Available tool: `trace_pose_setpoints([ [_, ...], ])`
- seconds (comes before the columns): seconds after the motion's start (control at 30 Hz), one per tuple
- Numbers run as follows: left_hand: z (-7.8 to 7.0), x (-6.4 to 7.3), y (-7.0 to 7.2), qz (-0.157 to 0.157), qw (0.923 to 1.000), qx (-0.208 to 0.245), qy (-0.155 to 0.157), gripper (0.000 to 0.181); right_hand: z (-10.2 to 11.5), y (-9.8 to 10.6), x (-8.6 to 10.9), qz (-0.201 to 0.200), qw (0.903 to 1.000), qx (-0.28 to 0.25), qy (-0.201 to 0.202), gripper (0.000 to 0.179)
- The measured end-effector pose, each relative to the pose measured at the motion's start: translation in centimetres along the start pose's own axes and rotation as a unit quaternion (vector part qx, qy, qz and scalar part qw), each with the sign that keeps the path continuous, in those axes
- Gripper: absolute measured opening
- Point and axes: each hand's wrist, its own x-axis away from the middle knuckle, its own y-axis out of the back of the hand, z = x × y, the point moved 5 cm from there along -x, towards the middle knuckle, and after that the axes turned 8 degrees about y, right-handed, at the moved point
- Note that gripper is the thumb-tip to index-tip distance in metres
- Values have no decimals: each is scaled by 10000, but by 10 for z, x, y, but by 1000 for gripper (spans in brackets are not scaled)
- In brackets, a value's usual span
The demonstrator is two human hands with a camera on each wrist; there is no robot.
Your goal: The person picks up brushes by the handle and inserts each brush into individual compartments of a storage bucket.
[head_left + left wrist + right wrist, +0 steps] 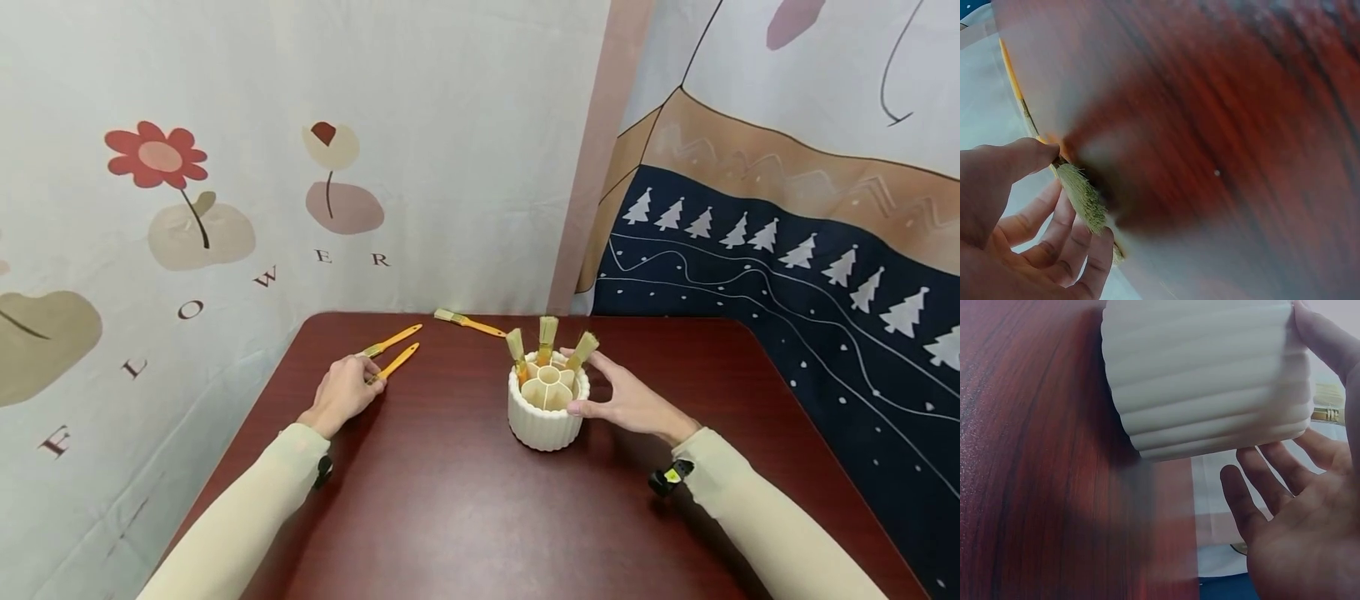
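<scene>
My left hand [347,390] pinches a paintbrush [400,361] by the part near its bristles, its yellow handle pointing away to the upper right. In the left wrist view, the pale bristles [1085,201] show between the thumb and the fingers. Beside it on the table lies a second paintbrush [395,339], partly behind the hand. My right hand [628,395] grips the right side of a white ribbed round holder [545,429], thumb near the rim. Three brushes [548,335] stand bristles up in the holder's petal-shaped compartments.
Another yellow-handled paintbrush [468,323] lies at the back edge of the dark red wooden table [450,508]. A pale printed cloth [465,167] hangs right behind the table, and a navy cloth with white trees [757,283] hangs along the right.
</scene>
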Motion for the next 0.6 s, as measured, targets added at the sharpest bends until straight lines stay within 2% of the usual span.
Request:
trace_pose_setpoints([
  [0.2, -1, 5, 2, -31, 9999, 101, -1, 22, 2, -1, 1, -37, 9999, 120, -31, 96],
  [0.6, -8, 10, 8, -315, 9990, 273, -138, 23, 5, 0, 1, -191, 9981, 569, -98, 100],
])
